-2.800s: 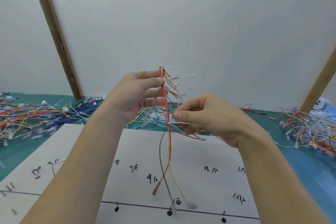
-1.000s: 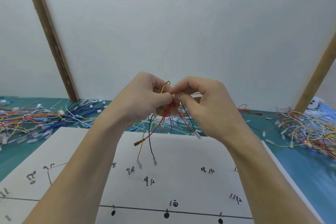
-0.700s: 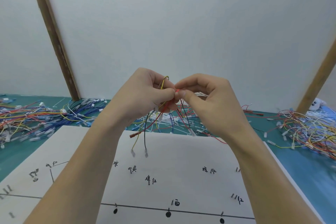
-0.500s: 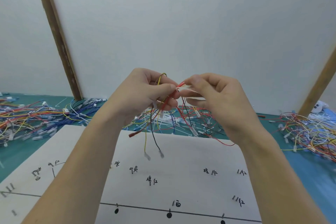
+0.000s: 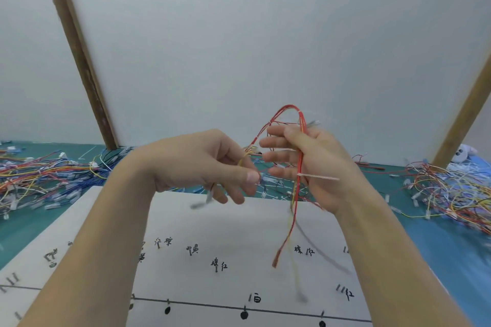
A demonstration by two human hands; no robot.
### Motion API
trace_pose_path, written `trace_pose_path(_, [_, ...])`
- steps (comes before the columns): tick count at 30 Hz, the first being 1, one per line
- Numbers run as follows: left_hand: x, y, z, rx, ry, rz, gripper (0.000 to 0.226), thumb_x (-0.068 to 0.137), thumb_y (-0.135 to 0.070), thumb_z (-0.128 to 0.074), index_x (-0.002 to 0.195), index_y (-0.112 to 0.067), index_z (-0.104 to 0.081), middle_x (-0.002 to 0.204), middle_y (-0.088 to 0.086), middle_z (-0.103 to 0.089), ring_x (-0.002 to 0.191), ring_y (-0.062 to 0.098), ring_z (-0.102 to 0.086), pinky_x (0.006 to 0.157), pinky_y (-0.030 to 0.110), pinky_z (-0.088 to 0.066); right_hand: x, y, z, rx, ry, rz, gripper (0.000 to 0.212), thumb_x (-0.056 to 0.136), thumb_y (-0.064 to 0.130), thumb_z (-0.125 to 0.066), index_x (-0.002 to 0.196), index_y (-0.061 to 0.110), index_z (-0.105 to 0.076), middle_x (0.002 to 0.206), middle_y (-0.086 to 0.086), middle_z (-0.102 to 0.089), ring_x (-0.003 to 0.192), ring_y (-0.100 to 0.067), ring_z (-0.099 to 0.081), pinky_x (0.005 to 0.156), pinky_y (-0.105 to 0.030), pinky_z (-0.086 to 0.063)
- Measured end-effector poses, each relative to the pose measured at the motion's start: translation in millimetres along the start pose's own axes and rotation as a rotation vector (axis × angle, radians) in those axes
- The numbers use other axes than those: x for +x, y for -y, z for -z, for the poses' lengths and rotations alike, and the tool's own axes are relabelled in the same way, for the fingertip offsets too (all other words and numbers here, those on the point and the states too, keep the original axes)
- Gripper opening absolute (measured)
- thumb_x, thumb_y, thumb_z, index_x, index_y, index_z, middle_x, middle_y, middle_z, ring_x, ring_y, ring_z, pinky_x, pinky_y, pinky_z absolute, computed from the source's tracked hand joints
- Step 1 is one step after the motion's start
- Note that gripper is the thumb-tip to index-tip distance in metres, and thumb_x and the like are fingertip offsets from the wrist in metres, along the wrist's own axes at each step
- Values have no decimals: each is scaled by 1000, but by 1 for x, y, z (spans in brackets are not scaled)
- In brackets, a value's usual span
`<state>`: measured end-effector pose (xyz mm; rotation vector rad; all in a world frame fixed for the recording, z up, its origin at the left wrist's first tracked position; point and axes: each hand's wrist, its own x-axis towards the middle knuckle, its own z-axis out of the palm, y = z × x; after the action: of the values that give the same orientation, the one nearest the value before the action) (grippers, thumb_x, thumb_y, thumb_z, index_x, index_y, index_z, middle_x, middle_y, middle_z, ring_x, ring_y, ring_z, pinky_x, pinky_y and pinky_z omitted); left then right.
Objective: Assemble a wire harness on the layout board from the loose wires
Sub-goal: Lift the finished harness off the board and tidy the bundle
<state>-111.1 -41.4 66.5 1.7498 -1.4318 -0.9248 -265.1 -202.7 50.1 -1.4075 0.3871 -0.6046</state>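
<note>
Hands now apart: right hand [image 5: 310,167] grips tied red-and-yellow wire bundle [image 5: 299,167], left hand [image 5: 210,164] pinches its loop; white paper layout board [image 5: 239,223] unrouted.

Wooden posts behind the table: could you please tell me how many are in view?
2: one wooden post leans at the left, behind the wire pile; the other leans at the right edge. More may stand outside the view.

Handwritten "白" on layout board [image 5: 186,220]
</note>
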Motion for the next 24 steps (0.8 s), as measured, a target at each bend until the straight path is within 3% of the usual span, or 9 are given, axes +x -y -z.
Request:
trace_pose_path(4, [-5, 11, 16, -232, -233, 53, 62, 83, -67, -71, 106, -10, -77, 104, 19, -78, 87, 34, -78, 62, 33, -62, -14, 20, -1, -261, 77, 285, 29, 110, 19, -43, 113, 13, -71, 108, -1, -77, 95, -22, -76, 71, -38, -64])
trace_pose_path(6, [-3, 18, 20, -349, -289, 120, 78, 85, -77, -58, 98, -3, -77, 102, 26, -76, 84, 37, -77, 58, 35, -62, -22, 29, -4, -373, 98, 441, 28, 109, 19, -45, 112, 21, -73, 118, 8, -74, 110, -13, -71, 82, -41, -63])
trace_pose_path(8, [-1, 26, 22, -356, -288, 195, 85, 85, -80, -44, 86, -2, -78, 100, 28, -76, 84, 39, -77, 59, 38, -63, -32, 37, -7, -405, 144, 546, 28, 107, 22, -47, 112, 27, -73, 128, 14, -70, 122, -6, -64, 90, -41, -60])
trace_pose_path(11, [4, 32, 21, -299, -306, 227, 85, 92, -82, -38, 77, -9, -78, 96, 26, -77, 82, 37, -77, 63, 41, -64, -45, 49, -9, -321, 245, 595, 29, 106, 23, -46, 114, 26, -74, 135, 11, -67, 130, -8, -60, 97, -41, -58])
trace_pose_path(14, [20, 28, 8, -242, -200, 215, 91, 88, -88, -32, 89, -11, -80, 100, 18, -79, 89, 33, -78, 66, 36, -62, -53, 53, -13, -317, 350, 585, 30, 106, 21, -44, 117, 18, -72, 138, 8, -66, 132, -11, -59, 100, -44, -56])
trace_pose_path(16, [31, 25, -6, -215, -66, 228, 88, 93, -83, -29, 100, -12, -79, 102, 15, -79, 90, 33, -78, 65, 31, -58, -57, 54, -16, -343, 399, 577, 31, 106, 20, -44, 119, 13, -71, 137, 7, -66, 131, -13, -60, 103, -47, -53])
trace_pose_path(19, [32, 25, -16, -259, 39, 156, 63, 98, -66, -50, 111, -9, -74, 96, 13, -78, 72, 29, -75, 53, 25, -55, -60, 57, -16, -411, 369, 616, 30, 107, 19, -44, 118, 14, -72, 136, 9, -67, 130, -10, -60, 108, -53, -49])
trace_pose_path(21, [28, 26, -13, -292, 52, 56, 40, 101, -50, -60, 108, -13, -75, 88, 7, -71, 66, 23, -68, 48, 24, -50, -62, 61, -11, -407, 332, 620, 30, 106, 21, -45, 117, 16, -72, 136, 10, -66, 131, -10, -59, 107, -57, -47])
trace_pose_path(24, [30, 21, -13, -449, 60, 39, 46, 104, -54, -52, 107, -14, -75, 83, 6, -62, 62, 25, -63, 48, 28, -55, -64, 65, -5, -446, 317, 649, 29, 106, 19, -45, 115, 16, -72, 133, 10, -69, 129, -11, -60, 105, -57, -49])
